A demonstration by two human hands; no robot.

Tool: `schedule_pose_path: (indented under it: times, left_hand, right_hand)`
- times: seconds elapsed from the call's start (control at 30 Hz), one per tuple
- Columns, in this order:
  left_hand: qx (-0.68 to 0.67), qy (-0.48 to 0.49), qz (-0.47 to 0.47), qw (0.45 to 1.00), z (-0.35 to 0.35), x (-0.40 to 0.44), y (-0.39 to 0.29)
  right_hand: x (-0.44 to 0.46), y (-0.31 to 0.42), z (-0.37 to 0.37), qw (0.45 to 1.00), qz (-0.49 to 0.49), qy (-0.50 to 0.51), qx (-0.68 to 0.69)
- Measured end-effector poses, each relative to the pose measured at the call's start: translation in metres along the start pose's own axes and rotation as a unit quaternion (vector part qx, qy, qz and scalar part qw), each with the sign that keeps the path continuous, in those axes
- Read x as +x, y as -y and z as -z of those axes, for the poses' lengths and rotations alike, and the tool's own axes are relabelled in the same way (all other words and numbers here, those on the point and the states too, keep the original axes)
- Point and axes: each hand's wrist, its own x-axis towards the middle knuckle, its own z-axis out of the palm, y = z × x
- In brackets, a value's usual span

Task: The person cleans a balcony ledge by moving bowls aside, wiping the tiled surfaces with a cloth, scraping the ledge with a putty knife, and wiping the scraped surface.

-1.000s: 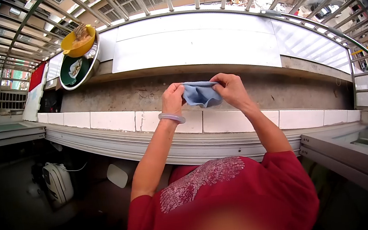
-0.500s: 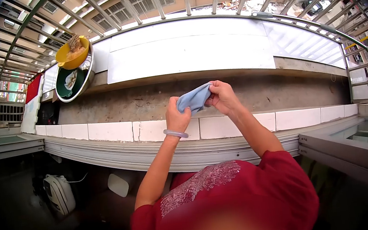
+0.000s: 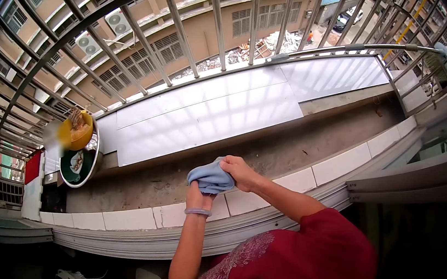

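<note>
A light blue cloth (image 3: 211, 178) is bunched up between my two hands, above the concrete trough behind the tiled sill. My left hand (image 3: 199, 196), with a pale bangle (image 3: 198, 212) at the wrist, is under the cloth's left part; the cloth covers most of its fingers. My right hand (image 3: 240, 172) pinches the cloth's right edge between thumb and fingers.
White panels (image 3: 204, 111) lie on the ledge beyond the trough, with metal bars (image 3: 218, 24) behind them. At the left, a metal basin (image 3: 97, 154) holds a yellow colander (image 3: 82, 134) and a green bowl (image 3: 75, 170). A pole (image 3: 345, 48) rests along the bars.
The view has tilted up toward the bars and buildings. The cloth, earlier stretched between both hands, is now bunched over my left hand, and my hands are closer together.
</note>
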Motion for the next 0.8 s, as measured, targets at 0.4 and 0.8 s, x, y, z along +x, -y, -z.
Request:
schedule_pose_path:
  times: [0.4, 0.8]
  left_hand:
    - [-0.082, 0.039, 0.085, 0.992, -0.039, -0.031, 0.015]
    - [0.045, 0.231, 0.090, 0.968, -0.042, -0.022, 0.008]
  right_hand:
    - [0.013, -0.008, 0.022, 0.968, 0.092, -0.157, -0.170]
    - [0.021, -0.002, 0.048, 0.973, 0.036, -0.131, -0.189]
